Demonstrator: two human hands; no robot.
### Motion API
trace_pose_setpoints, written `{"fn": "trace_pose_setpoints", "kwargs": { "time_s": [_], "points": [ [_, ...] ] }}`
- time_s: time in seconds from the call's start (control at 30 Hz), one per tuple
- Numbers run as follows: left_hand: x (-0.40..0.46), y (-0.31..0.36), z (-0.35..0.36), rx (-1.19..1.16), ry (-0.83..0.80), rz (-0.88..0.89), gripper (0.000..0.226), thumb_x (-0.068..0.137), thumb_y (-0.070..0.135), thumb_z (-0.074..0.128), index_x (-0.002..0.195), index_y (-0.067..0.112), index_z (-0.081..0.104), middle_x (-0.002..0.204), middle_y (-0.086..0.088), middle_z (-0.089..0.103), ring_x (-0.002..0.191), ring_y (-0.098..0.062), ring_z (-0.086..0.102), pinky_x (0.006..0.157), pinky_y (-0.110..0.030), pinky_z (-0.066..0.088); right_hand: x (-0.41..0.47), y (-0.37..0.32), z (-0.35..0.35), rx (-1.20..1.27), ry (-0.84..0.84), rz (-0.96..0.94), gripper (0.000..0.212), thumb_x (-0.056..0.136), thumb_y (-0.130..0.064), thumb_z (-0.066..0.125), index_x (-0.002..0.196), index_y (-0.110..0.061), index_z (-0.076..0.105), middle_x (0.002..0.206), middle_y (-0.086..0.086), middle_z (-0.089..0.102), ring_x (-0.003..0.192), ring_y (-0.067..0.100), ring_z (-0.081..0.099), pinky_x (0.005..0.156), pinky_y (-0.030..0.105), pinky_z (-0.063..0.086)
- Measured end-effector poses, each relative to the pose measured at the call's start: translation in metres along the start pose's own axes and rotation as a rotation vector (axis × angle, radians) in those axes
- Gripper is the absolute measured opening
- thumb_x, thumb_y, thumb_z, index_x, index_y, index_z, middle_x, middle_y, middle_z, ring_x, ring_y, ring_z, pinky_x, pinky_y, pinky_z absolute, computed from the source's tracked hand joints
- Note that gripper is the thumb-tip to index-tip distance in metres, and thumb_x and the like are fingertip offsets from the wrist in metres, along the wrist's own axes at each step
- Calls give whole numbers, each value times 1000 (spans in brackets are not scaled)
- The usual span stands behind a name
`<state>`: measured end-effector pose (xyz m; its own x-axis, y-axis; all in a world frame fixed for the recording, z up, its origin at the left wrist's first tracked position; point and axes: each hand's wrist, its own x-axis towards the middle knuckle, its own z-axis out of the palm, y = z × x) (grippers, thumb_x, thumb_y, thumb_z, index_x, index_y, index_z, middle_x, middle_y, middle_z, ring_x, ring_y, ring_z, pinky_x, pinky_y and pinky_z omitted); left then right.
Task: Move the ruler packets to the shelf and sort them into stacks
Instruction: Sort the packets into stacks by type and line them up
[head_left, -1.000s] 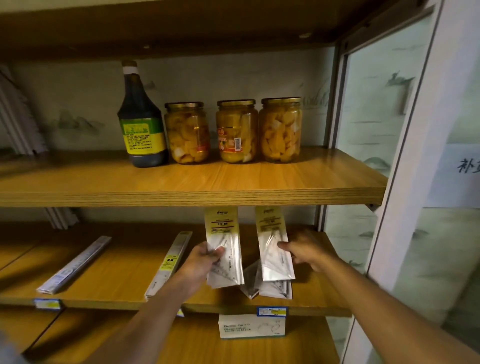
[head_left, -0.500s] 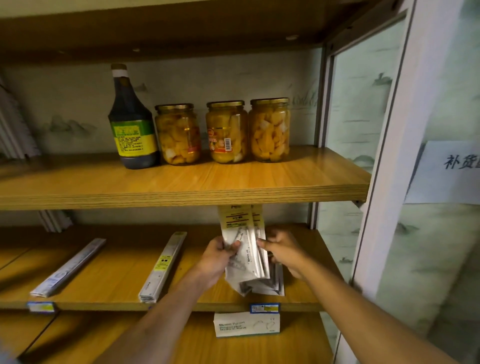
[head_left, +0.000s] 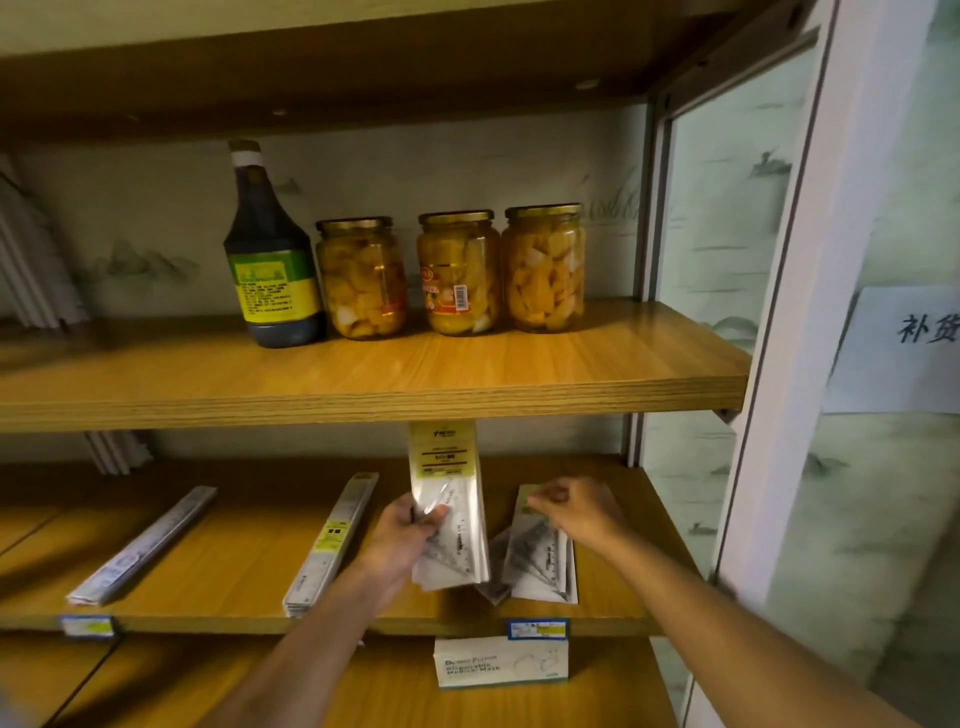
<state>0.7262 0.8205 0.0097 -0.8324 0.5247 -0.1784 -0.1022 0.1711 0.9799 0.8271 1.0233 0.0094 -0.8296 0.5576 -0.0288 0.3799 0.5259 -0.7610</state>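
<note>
Clear plastic set-square ruler packet with yellow header (head_left: 448, 499): held upright at lower centre, gripped by left hand (head_left: 402, 535). Stack of matching clear packets (head_left: 540, 564): laid on wooden middle shelf (head_left: 234, 577), just right; its top is pinched by right hand (head_left: 576, 506).

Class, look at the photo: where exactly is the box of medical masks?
The box of medical masks sits on the lowest visible shelf, right of centre, directly beneath the blue price tag and between the person's two forearms.
</note>
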Motion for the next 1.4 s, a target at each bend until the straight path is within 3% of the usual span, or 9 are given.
{"fn": "trace_pose_setpoints", "kwargs": {
  "time_s": [0.17,0.27,0.47,0.63,0.7,0.83,1.0,1.23,1.4],
  "points": [
    [-2,-11,-12,-2,25,-19,25,93,18,61,118,14,56,104,-13,71,90,-27,73,75,-44,60,5,21,20,-297,-8,204,72,75,-65,65,131,-23,48,135,5,49,120,26,52,86,33,48],
    [0,-13,-14,-8,13,-25,29,91,17,63,119,16,56,104,-11,72,91,-26,73,83,-50,58,7,24,29,-393,-31,258,93,66,-63,75,140,-20,38,147,11,37,131,33,42,96,39,48],
    [-3,-15,-15,7,4,-48,27,90,18,64,116,20,55,108,-11,70,99,-28,69,94,-55,52,9,28,10,-296,-64,324,68,64,-34,87,120,-15,54,125,5,61,116,25,58,92,34,52],
    [-1,-19,-12,-66,0,-65,22,90,18,64,111,18,57,106,-15,70,95,-32,71,85,-55,56,7,35,3,-149,-123,355,43,69,-19,85,106,-14,64,116,4,68,108,22,65,78,28,56],
    [-1,-17,-9,-76,-28,-57,25,88,16,66,112,16,59,106,-15,71,95,-31,71,86,-55,56,2,33,-2,-102,-123,328,35,79,-19,77,111,-14,63,114,3,68,102,19,66,66,22,53],
    [-1,-11,-5,-109,-99,-24,44,78,21,71,120,12,61,106,-13,74,95,-30,73,86,-52,57,-8,23,-14,215,-86,280,29,93,-14,61,122,-11,57,118,10,66,108,25,63,82,36,55],
    [1,-10,5,-176,-117,-11,45,77,21,70,119,9,61,106,-16,73,97,-33,72,86,-53,56,-13,7,-12,338,-109,156,36,94,-19,58,130,-16,52,115,5,66,104,20,62,63,24,49],
    [2,-8,11,-203,-130,-22,27,93,10,58,120,6,60,104,-17,73,93,-30,72,72,-39,57,-15,-11,6,355,-144,29,37,95,-19,57,131,-20,51,118,3,66,104,21,63,89,43,54],
    [2,-9,7,-252,-132,-26,25,93,7,58,117,5,60,106,-18,73,97,-33,70,72,-41,58,-15,-18,20,391,-209,8,28,97,-17,52,125,-20,58,115,4,67,102,26,65,89,49,54]
  ]
}}
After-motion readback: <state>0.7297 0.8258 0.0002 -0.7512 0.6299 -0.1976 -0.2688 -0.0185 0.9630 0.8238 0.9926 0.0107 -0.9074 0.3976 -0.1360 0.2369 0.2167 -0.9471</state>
